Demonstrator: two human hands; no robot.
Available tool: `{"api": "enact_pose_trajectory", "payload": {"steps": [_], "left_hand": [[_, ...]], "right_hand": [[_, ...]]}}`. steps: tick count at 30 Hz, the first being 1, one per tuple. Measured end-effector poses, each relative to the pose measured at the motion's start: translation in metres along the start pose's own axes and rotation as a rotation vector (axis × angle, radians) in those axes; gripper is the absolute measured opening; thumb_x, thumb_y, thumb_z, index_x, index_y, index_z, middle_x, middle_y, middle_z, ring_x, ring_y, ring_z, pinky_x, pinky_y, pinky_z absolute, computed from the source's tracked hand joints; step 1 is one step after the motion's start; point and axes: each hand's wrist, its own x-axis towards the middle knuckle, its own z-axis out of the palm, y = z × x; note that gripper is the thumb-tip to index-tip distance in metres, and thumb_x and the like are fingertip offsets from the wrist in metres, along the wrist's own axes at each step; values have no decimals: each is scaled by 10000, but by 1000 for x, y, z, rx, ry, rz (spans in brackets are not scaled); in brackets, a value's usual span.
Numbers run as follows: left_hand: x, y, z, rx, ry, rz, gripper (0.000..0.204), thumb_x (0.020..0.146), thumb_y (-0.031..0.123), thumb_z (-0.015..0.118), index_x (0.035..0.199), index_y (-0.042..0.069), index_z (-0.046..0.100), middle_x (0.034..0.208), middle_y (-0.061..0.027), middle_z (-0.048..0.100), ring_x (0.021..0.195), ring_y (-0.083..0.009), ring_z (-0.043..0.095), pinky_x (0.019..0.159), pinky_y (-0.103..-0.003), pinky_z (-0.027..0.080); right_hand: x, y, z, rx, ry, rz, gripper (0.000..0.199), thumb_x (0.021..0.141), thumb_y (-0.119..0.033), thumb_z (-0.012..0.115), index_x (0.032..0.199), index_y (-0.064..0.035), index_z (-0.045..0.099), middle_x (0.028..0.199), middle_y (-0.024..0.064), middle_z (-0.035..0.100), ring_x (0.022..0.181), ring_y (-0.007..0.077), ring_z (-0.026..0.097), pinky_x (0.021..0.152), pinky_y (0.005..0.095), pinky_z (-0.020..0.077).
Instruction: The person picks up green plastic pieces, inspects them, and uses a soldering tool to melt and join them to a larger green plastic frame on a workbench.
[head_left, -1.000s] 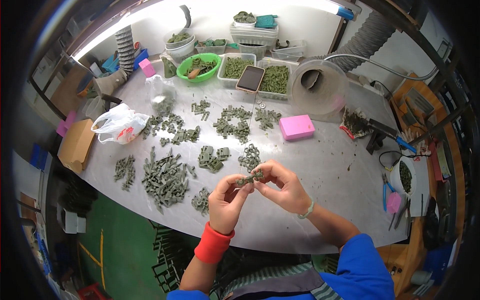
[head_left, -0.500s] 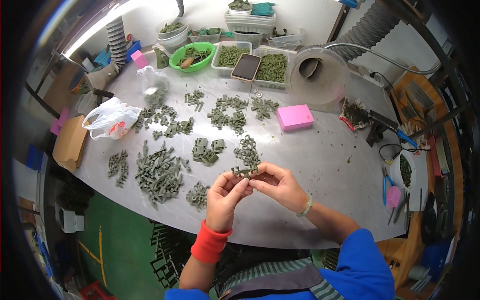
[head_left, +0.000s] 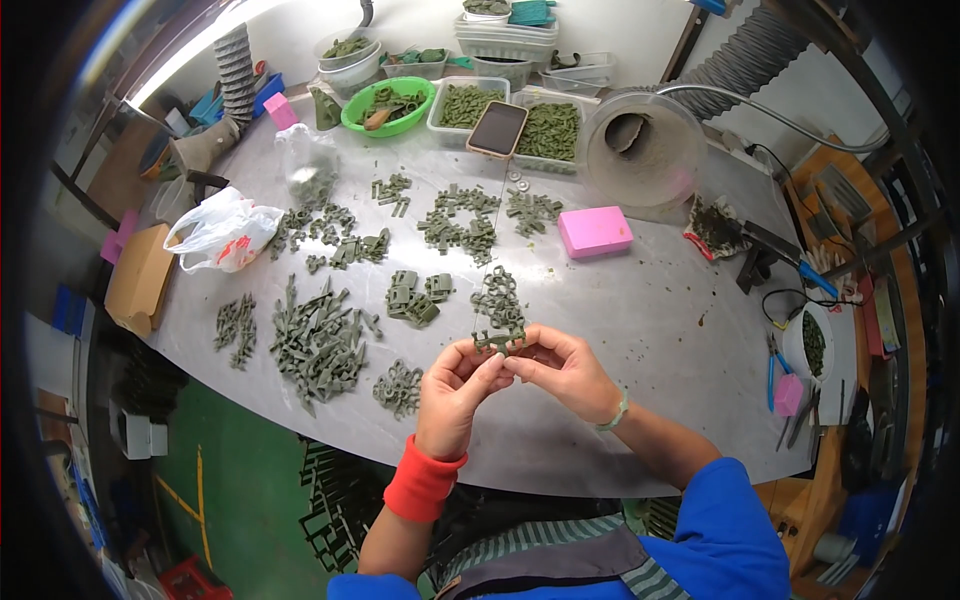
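Note:
A small dark green bracket-like part with upright prongs is pinched between both hands above the near middle of the table. My left hand, below a red wristband, closes thumb and fingers on its left side. On its right side, my right hand grips it by thumb and fingertips. Just beyond the hands lies a pile of ring-shaped green parts. Left of it are blocky green parts, a large heap of pointed green pieces and a small cluster of looped parts.
A pink block and more green parts lie farther back. Along the back stand a green basin, filled plastic boxes with a phone on top, and a round duct hood. A white bag sits left, pliers right.
Both hands, still holding the part, have shifted very slightly to the right in the picture. The part is tilted a little differently. The piles on the table look unchanged.

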Motion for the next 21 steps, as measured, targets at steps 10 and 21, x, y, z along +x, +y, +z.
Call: {"api": "enact_pose_trajectory", "payload": {"steps": [10,21], "left_hand": [[4,-7,-4,115,-1,173,239,921,14,635,1147,9,554,974,-68,662,878,-131,647,794,-270,551],[-53,6,-38,291,-57,97,127,946,37,595,1072,15,602,826,0,580,684,-62,541,598,-215,452]], "right_hand": [[4,4,4,-34,22,-14,161,948,-77,617,1102,-30,607,1008,-23,620,880,50,569,766,220,482],[100,-7,-60,-392,313,176,216,916,-180,631,1033,1,614,676,5,600,473,54,503,393,219,376]]}}
